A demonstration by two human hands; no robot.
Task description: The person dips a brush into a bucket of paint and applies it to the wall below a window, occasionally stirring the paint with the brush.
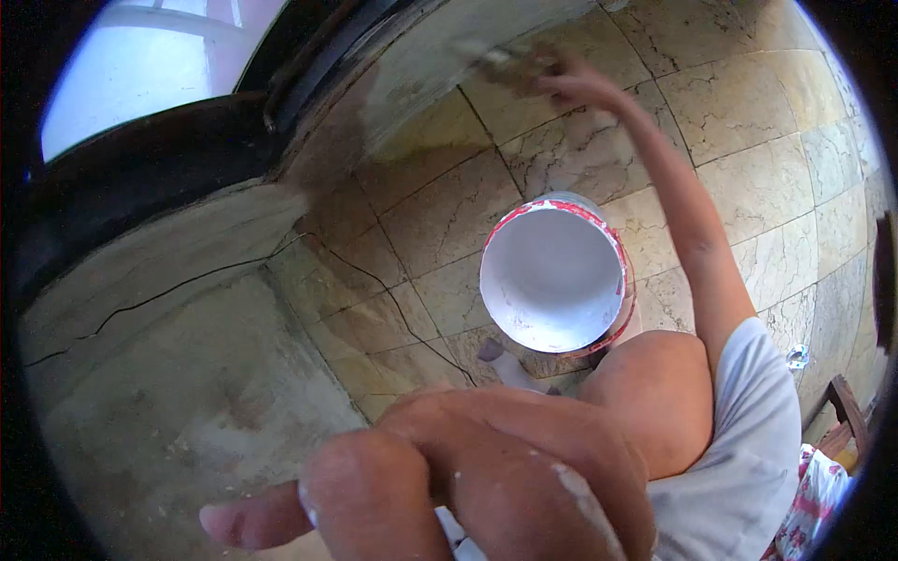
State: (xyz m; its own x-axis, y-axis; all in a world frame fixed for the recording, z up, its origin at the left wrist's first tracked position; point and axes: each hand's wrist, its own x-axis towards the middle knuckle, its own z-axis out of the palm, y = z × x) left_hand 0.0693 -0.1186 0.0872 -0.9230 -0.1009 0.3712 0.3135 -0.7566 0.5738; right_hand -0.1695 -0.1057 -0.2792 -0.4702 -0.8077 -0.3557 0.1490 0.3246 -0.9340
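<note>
The brush (496,64), blurred, is at twelve o'clock near the wall (407,79); the right hand's (582,86) fingers close round it, exact grip unclear. Light, even strokes should suit. The bucket (552,271) stands mid-view. Nearest, at six, the left hand (524,467) curls, one digit out; whether it holds anything, I can't tell.

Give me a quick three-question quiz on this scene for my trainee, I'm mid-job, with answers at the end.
1. Fill the gap: the bucket has ____ marks around its white rim.
2. True or false: the right hand is inside the bucket.
3. Which is nearest the camera: (a) the left hand, (b) the right hand, (c) the bucket?

Key: 1. red; 2. false, it reaches out beyond the bucket; 3. a.
</note>
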